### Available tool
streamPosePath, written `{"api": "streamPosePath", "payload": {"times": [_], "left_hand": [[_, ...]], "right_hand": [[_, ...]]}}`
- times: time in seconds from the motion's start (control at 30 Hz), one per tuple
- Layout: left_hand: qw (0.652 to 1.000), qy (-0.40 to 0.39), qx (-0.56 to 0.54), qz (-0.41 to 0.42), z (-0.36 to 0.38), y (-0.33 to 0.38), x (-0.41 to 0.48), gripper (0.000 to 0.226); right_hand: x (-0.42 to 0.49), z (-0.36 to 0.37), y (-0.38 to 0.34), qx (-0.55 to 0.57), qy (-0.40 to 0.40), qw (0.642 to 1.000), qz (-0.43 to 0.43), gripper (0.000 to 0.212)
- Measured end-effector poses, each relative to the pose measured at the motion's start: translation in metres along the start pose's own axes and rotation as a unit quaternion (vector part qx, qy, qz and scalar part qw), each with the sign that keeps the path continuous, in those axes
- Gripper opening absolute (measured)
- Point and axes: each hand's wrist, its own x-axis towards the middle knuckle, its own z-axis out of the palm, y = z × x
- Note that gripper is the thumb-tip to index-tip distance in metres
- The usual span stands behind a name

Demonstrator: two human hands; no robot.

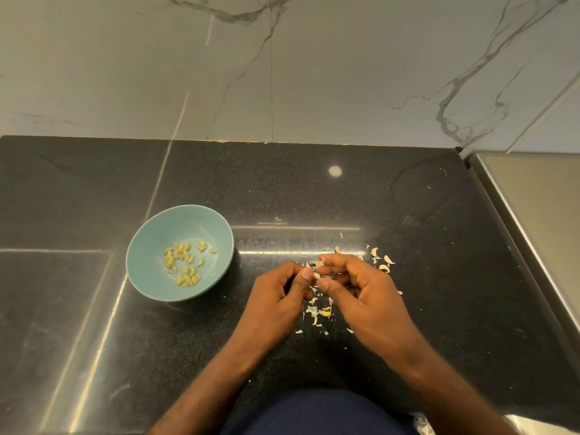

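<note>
A pale blue bowl stands on the black counter, left of my hands, with several small peeled yellowish cloves in it. My left hand and my right hand meet above the counter, fingertips together, pinching one small garlic clove with loose skin on it. Most of that clove is hidden by the fingers. Several unpeeled cloves lie just beyond my right hand.
Bits of papery skin are scattered under and around my hands. A marble wall rises behind the counter. A steel surface borders the counter on the right. My dark clothing shows at the bottom edge.
</note>
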Motion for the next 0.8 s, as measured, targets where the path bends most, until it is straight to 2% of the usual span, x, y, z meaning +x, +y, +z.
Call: {"api": "streamPosePath", "payload": {"times": [0.13, 0.3, 0.43, 0.53, 0.7, 0.8], "left_hand": [[0.998, 0.011, 0.042, 0.036, 0.002, -0.001, -0.002, 0.031], [0.988, 0.060, 0.117, 0.086, 0.004, -0.008, -0.002, 0.018], [0.972, 0.071, 0.181, 0.131, 0.006, -0.008, -0.004, 0.012], [0.950, 0.086, 0.239, 0.179, 0.008, -0.009, -0.003, 0.023], [0.951, 0.077, 0.240, 0.179, 0.010, -0.010, -0.004, 0.025], [0.970, 0.063, 0.180, 0.152, 0.012, -0.004, -0.006, 0.013]], "right_hand": [[0.000, 0.002, 0.000, -0.040, -0.002, 0.999, -0.022, 0.011], [0.001, 0.011, -0.001, -0.045, 0.000, 0.999, 0.013, 0.010], [0.000, 0.017, -0.003, 0.088, 0.005, 0.990, 0.107, 0.014], [0.002, 0.018, -0.007, 0.170, -0.004, 0.971, 0.170, 0.018], [0.003, 0.022, -0.007, 0.133, -0.019, 0.973, 0.189, 0.022], [0.004, 0.022, -0.006, 0.123, -0.027, 0.974, 0.189, 0.025]]}}
